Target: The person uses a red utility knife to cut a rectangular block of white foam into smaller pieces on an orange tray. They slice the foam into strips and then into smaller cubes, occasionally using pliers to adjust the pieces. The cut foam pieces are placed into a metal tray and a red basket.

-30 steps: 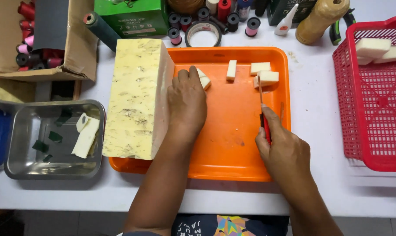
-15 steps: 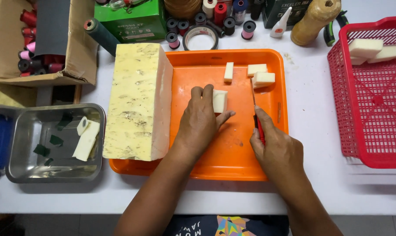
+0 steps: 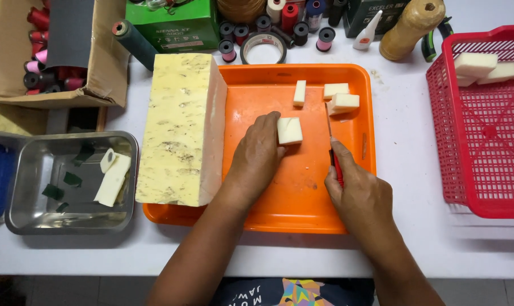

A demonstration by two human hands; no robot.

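While the big block [image 3: 180, 130] sits mostly whole, three pieces [image 3: 341, 102] lie cut on the tray [image 3: 302, 218]. Left hand [image 3: 257, 161] fingers pinch a cube [image 3: 290, 131]; right hand [image 3: 362, 195] grips a knife [image 3: 331, 148].

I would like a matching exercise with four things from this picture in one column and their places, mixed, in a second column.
Things:
1. small foam piece
2. red-handled knife
3. large yellow foam block
4. white foam pieces

Places:
A. in the red basket
B. in the right hand
C. on the left edge of the orange tray
D. at the fingers of the left hand

Pairs: 1-D, 2-B, 3-C, 4-A
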